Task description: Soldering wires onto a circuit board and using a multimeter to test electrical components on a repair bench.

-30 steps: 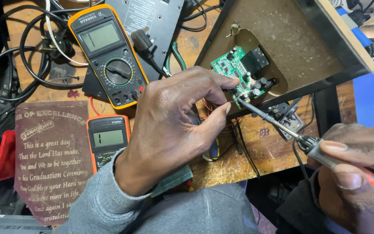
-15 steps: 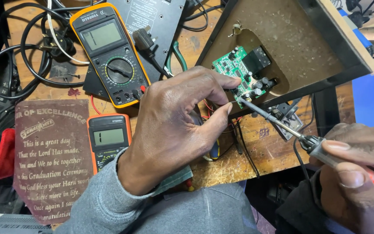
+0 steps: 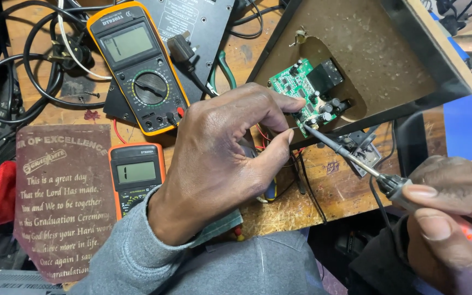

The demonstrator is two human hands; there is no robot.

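Green circuit board point(image 3: 301, 90) sits in the rounded cut-out of a brown panel point(image 3: 378, 49) that is framed in black and lies tilted over the wooden workbench point(image 3: 323, 191); black capacitors and a black block stand on the board. Everything else is placed from that board. Just below and left of it, the left hand point(image 3: 222, 158) is curled, its forefinger reaching over to touch the board's lower edge and its thumb pinched in under it; whether anything thin is held between them cannot be told. Coming up from the lower right, the soldering iron point(image 3: 356, 161) points its tip at the board's lower corner, right beside the left fingertips. The right hand point(image 3: 454, 218), well to the lower right of the board, is closed around the iron's handle, thumb pressed along the top. Left of the board, past the left hand, lies a large yellow multimeter point(image 3: 137, 65) with a black dial, resting partly on a dark metal plate point(image 3: 192, 22). Below that, lower left of the board, is a smaller orange multimeter point(image 3: 136, 175) with a lit display, half hidden by the grey sleeve point(image 3: 137, 257). Farther left still lies a brown plaque point(image 3: 64, 196) with pale lettering, and black cables point(image 3: 23, 71) loop at the far left.
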